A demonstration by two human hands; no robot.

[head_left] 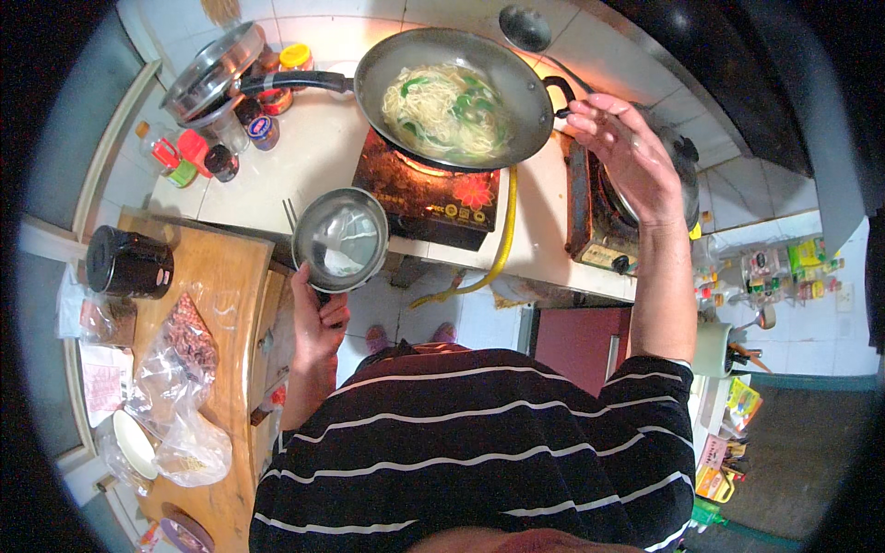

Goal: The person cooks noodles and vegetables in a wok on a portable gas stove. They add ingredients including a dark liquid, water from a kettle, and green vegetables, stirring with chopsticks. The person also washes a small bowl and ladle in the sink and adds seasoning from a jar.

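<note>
A wok [532,114] stands on a lit gas stove [442,200], with noodles [422,104] and green vegetables in liquid inside it. Below it, my left hand [319,318] grips a small metal bowl or pan [340,240] from its near edge; light reflects inside, and its handle, if any, is mostly hidden. A fork or chopsticks [289,213] stick out beside its left rim. My right hand [626,148] is raised by the wok's right loop handle, fingers apart and holding nothing; whether a fingertip touches the handle I cannot tell. A ladle [529,29] lies behind the wok.
Jars [263,131], bottles [166,155] and a steel lid [214,69] crowd the counter's left end. A second stove [594,249] stands right, and a yellow hose [508,228] hangs over the edge. The wooden table [235,256] holds a black canister [130,261] and plastic bags [173,387].
</note>
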